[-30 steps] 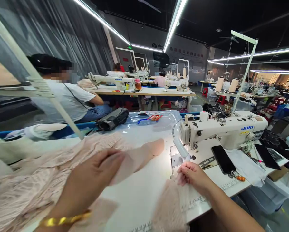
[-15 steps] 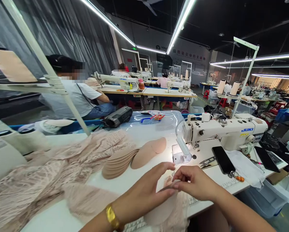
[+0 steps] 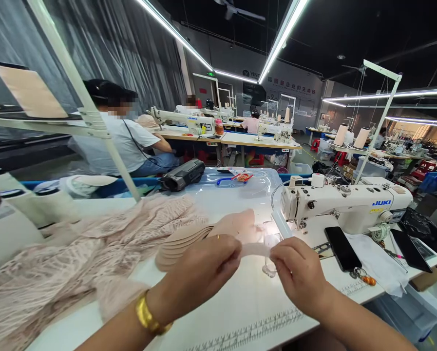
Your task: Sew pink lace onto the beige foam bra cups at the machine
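Both of my hands are raised over the table in front of the sewing machine point(image 3: 346, 200). My left hand point(image 3: 207, 268), with a gold bracelet at the wrist, is closed on one end of a pale pink fabric strip point(image 3: 255, 249). Closed on the other end is my right hand point(image 3: 300, 270), so the strip spans the gap between them. Pinkish fabric shows behind the strip, but its outline is blurred. Under the right fingers, a small clear piece point(image 3: 269, 270) is too indistinct to name. Behind my left hand lies a stack of beige bra cups point(image 3: 181, 241), partly hidden.
Sheer pink lace fabric point(image 3: 130, 229) is heaped on the left. Thread snips point(image 3: 323, 249), a black phone point(image 3: 342, 248) and white cloth point(image 3: 375, 253) lie on the right. A ruler scale point(image 3: 255, 329) runs along the front edge. A co-worker point(image 3: 126, 136) sits behind the table.
My hands have lifted and drawn apart, raising the pink fabric off the front edge and stretching a strip between them. My left fingers have closed from a spread position. The view has shifted slightly.
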A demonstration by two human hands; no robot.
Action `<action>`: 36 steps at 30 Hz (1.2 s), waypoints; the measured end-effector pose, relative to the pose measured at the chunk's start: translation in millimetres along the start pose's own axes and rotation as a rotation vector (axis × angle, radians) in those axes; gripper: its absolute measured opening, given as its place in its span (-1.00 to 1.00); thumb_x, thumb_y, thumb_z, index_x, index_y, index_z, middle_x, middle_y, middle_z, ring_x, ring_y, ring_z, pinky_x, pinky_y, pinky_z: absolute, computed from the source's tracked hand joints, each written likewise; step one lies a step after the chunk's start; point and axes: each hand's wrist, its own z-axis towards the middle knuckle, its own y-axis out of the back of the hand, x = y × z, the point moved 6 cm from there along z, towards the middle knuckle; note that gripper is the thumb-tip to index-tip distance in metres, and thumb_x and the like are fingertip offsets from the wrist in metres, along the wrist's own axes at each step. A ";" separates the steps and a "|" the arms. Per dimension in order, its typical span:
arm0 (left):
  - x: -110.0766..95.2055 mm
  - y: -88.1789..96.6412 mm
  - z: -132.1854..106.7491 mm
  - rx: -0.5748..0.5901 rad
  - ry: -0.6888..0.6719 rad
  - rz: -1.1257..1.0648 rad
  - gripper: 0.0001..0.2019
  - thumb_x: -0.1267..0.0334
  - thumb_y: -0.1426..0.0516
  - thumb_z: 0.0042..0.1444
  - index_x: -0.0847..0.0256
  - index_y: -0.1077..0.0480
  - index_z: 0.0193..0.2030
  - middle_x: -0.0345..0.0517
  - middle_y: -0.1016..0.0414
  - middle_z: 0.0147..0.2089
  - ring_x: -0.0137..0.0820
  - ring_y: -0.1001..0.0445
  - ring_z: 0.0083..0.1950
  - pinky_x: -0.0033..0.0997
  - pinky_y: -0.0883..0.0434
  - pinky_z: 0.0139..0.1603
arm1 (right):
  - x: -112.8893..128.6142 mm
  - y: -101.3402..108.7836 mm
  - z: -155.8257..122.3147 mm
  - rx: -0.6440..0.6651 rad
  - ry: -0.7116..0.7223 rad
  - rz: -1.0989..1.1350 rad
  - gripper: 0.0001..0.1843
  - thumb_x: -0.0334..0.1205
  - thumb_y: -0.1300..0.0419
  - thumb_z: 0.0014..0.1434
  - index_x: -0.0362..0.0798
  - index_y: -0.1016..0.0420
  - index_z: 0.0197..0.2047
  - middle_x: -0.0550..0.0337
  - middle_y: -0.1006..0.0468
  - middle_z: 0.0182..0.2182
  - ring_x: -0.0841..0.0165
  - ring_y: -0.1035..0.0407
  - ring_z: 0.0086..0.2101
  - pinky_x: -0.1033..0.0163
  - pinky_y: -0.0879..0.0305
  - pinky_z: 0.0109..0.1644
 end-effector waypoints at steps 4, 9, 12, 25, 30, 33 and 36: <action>-2.8 -43.9 -28.1 0.205 -0.356 0.390 -0.90 0.42 -0.22 0.17 0.12 -0.44 -0.25 -0.15 -0.53 -0.28 -0.23 -0.44 -0.25 -0.29 -0.29 -0.23 | -38.1 -45.2 -27.0 0.196 0.133 -0.246 -0.73 -0.47 -0.07 0.35 0.02 -0.55 -0.22 0.15 -0.60 -0.31 0.29 -0.41 -0.33 0.24 -0.23 -0.28; -8.7 -92.9 -23.5 0.255 -0.548 0.505 -0.74 0.63 -0.11 0.19 0.15 -0.42 -0.20 -0.16 -0.55 -0.21 -0.21 -0.46 -0.18 -0.24 -0.34 -0.12 | -80.2 -66.6 -41.1 0.453 0.356 -0.336 -0.78 -0.37 -0.12 0.42 0.01 -0.52 -0.26 0.25 -0.61 -0.32 0.34 -0.38 -0.34 0.27 -0.19 -0.29; 1.2 -113.4 1.0 0.319 -0.441 0.551 -0.75 0.64 -0.09 0.12 0.18 -0.41 -0.30 -0.13 -0.51 -0.29 -0.24 -0.44 -0.32 -0.27 -0.29 -0.30 | -94.6 -62.1 -37.4 0.522 0.389 -0.329 -0.77 -0.47 -0.11 0.37 -0.01 -0.50 -0.25 0.21 -0.67 -0.20 0.33 -0.43 -0.27 0.27 -0.24 -0.22; 5.4 -123.5 7.4 0.188 -0.454 0.415 -0.77 0.48 0.02 0.35 0.20 -0.40 -0.25 -0.05 -0.45 -0.25 -0.18 -0.37 -0.28 -0.18 -0.33 -0.23 | -93.9 -34.3 -36.4 0.473 0.251 -0.207 -0.72 -0.46 -0.17 0.30 0.09 -0.56 -0.05 0.23 -0.60 -0.14 0.27 -0.29 -0.20 0.23 -0.19 -0.16; 1.3 -124.2 7.6 0.135 -0.474 0.378 -0.76 0.56 0.00 0.27 0.21 -0.42 -0.19 -0.05 -0.41 -0.29 -0.17 -0.30 -0.27 -0.21 -0.32 -0.24 | -93.3 -30.4 -35.5 0.494 0.248 -0.180 -0.73 -0.48 -0.18 0.28 0.06 -0.57 -0.09 0.24 -0.56 -0.23 0.30 -0.26 -0.24 0.25 -0.16 -0.21; -0.1 -123.7 6.8 0.103 -0.494 0.359 -0.73 0.59 0.00 0.25 0.22 -0.44 -0.11 -0.05 -0.41 -0.29 -0.18 -0.28 -0.26 -0.21 -0.33 -0.21 | -92.8 -28.0 -34.1 0.485 0.242 -0.167 -0.72 -0.52 -0.19 0.25 0.04 -0.57 -0.11 0.22 -0.55 -0.24 0.31 -0.26 -0.23 0.26 -0.16 -0.22; -1.9 -123.8 6.2 0.080 -0.510 0.365 -0.72 0.61 -0.01 0.22 0.24 -0.44 -0.09 -0.04 -0.42 -0.27 -0.19 -0.27 -0.25 -0.21 -0.33 -0.19 | -92.7 -26.8 -33.4 0.485 0.236 -0.153 -0.71 -0.55 -0.18 0.23 0.02 -0.57 -0.13 0.22 -0.55 -0.24 0.32 -0.27 -0.22 0.27 -0.17 -0.22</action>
